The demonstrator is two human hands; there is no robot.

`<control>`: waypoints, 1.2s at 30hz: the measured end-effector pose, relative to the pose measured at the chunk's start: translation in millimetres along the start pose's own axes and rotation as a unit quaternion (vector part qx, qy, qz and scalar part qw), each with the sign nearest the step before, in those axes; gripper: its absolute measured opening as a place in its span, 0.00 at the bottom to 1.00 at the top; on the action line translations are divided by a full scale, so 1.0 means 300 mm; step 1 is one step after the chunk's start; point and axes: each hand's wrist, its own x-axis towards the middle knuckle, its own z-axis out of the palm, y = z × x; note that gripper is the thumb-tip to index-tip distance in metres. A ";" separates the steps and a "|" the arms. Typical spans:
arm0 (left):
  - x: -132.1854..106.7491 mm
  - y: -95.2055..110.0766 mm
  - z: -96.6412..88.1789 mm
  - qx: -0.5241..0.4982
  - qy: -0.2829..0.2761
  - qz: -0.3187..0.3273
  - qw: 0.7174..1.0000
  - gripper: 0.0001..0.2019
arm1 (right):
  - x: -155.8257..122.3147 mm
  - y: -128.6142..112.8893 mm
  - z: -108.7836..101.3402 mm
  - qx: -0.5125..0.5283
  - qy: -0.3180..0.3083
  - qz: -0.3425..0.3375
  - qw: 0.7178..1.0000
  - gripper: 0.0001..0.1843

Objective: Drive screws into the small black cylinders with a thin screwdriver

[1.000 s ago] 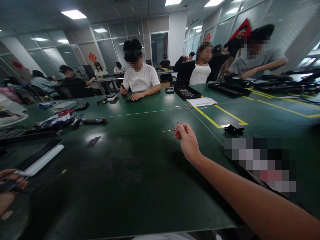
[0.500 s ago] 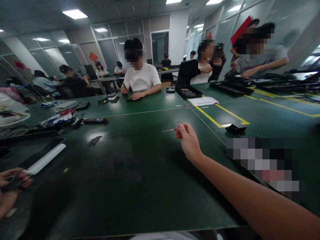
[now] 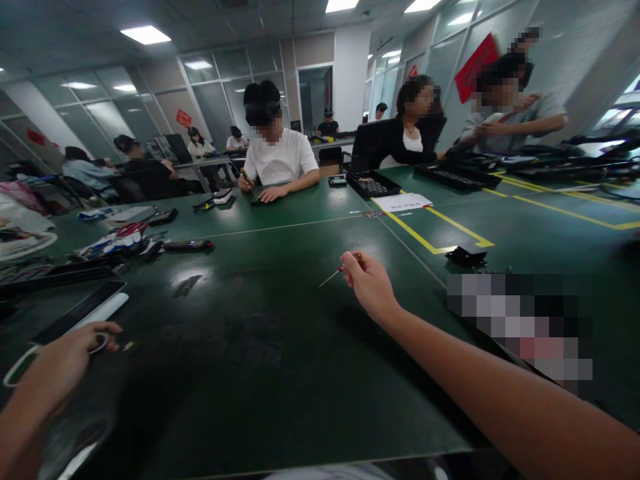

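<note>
My right hand (image 3: pixel 373 287) is closed over the middle of the table, pinching a small screwdriver (image 3: pixel 330 277). Its thin shaft points down and left, and a bit of reddish handle shows at the fingers. At the left, my left hand (image 3: pixel 75 357) has curled fingers around a small round thing with a pale rim (image 3: pixel 100 342); its kind cannot be made out. Just beyond that hand lie a flat black slab (image 3: pixel 83 308) and a white rounded bar (image 3: pixel 113 308). A white loop (image 3: pixel 17 367) shows beside the wrist.
The green table (image 3: pixel 280 413) carries a dark pen-like tool (image 3: pixel 189 246), red-handled scissors (image 3: pixel 131 230) and tools at the left. A black bracket (image 3: pixel 467 255) and a blurred-out patch lie right. Across sits a person in white (image 3: pixel 280 157); a parts tray (image 3: pixel 375 184) stands beyond.
My left hand has moved right and further over the table, bringing the round thing along. My right hand has shifted slightly left, and the screwdriver's tip now tilts lower.
</note>
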 end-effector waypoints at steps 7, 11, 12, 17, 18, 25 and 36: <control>-0.076 0.401 0.259 0.030 -0.147 0.196 0.969 0.12 | -0.002 0.010 0.011 0.025 -0.026 0.002 0.999 0.12; -0.106 0.563 0.435 -0.018 -0.220 0.279 0.935 0.12 | 0.000 0.001 0.005 0.007 -0.050 0.016 0.999 0.13; -0.119 0.594 0.482 -0.031 -0.237 0.295 0.925 0.12 | -0.001 -0.004 0.002 -0.013 -0.062 0.017 0.998 0.15; -0.201 0.668 0.710 -0.014 -0.235 0.364 0.901 0.10 | -0.008 -0.018 -0.008 -0.074 -0.072 0.005 0.995 0.18; -0.212 0.666 0.747 0.004 -0.222 0.379 0.899 0.12 | -0.008 -0.016 -0.007 -0.072 -0.070 -0.001 0.995 0.18; -0.218 0.626 0.836 0.016 -0.159 0.441 0.883 0.12 | -0.006 -0.005 0.003 -0.002 -0.063 -0.001 0.998 0.12; -0.220 0.629 0.809 -0.048 -0.184 0.413 0.891 0.15 | -0.009 -0.012 0.007 -0.009 -0.046 0.001 0.999 0.14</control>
